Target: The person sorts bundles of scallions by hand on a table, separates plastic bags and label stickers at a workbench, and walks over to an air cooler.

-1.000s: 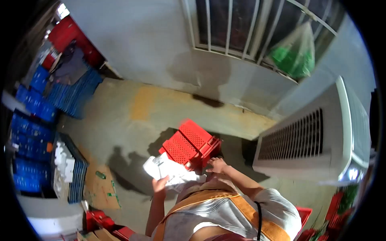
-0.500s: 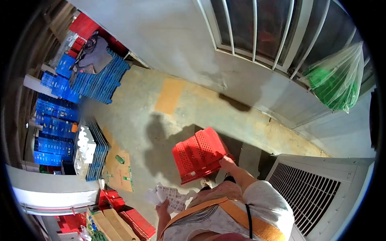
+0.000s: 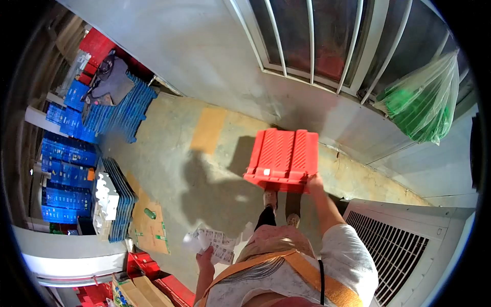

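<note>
A red plastic crate hangs out in front of me above the floor, its ribbed side facing up toward the camera. My right hand grips the crate's rim at its near right corner. Off to the left, my left hand is closed on crumpled printed paper sheets, white with small dark print. A loose pale piece of the same bundle hangs toward my body. My feet show on the floor just below the crate.
Blue crates are stacked along the left, with folded blue ones at the back. Flattened cardboard bears a green bottle-like object. A barred window holds a green-filled bag; a grilled unit stands right.
My right hand has swung the red crate forward and to the right, turning it so its side faces up. The paper in my left hand has shifted slightly.
</note>
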A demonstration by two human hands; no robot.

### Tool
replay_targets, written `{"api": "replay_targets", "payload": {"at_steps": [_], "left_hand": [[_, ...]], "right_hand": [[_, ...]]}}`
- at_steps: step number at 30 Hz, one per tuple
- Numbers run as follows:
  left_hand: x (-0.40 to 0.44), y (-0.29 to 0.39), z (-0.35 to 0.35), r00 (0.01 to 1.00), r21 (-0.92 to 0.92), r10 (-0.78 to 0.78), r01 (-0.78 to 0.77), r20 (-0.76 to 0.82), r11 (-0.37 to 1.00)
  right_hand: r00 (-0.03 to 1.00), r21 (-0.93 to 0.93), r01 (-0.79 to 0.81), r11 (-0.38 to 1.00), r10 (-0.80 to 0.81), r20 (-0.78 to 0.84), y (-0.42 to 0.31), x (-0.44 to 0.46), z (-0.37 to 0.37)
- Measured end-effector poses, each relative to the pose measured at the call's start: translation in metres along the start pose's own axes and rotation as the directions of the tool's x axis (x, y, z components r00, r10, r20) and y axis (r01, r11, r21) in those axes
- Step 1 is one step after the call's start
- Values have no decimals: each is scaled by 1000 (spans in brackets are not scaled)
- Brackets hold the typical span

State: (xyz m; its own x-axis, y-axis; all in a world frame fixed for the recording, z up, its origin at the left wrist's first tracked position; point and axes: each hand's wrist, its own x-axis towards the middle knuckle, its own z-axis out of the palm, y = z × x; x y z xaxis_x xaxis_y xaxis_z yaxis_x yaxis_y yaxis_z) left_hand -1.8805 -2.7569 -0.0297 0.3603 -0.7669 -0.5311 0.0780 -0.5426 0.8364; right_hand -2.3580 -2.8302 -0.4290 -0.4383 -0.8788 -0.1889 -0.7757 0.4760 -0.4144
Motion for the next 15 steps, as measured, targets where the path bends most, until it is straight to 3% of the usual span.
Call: {"api": "replay_targets", "payload": {"at_steps": [1,2,4,7,10,11,12,13,14,15], "left_hand": [[8,0,3,1000,-13,12,-12,14,1000],[16,1,7,999,-23,23,-22,32,999],[27,18,28,1000,53,-6,6,14,999],[73,36,63,992,187,25,-49,128,981],[121,71,121,916,426,64,-245,396,871],[155,69,135,724,429,232,-601,650,674],[165,80,163,613,335,229,-663,756,669],[175,91,190,487,229,221,-703,845,674],[150,122,241,523,151,128,-457,843,877],[132,144,281,501,130,113,-424,858,896]], "right_hand": [[967,-524,204,827,-86,241,20,21,-10],[929,-701,306,644,-42,367,12,18,-61],[922,-720,209,662,112,371,11,11,-116],[946,-651,-155,744,302,120,39,-7,-109],[942,-414,-118,903,234,242,20,-50,-146],[961,-210,-171,963,209,178,28,-66,-128],[974,5,-200,980,199,106,33,-85,-108],[898,22,-385,922,369,239,17,-102,-107],[774,-12,-554,832,521,360,-4,-120,-111],[699,13,-648,761,588,407,-9,-143,-100]]}}
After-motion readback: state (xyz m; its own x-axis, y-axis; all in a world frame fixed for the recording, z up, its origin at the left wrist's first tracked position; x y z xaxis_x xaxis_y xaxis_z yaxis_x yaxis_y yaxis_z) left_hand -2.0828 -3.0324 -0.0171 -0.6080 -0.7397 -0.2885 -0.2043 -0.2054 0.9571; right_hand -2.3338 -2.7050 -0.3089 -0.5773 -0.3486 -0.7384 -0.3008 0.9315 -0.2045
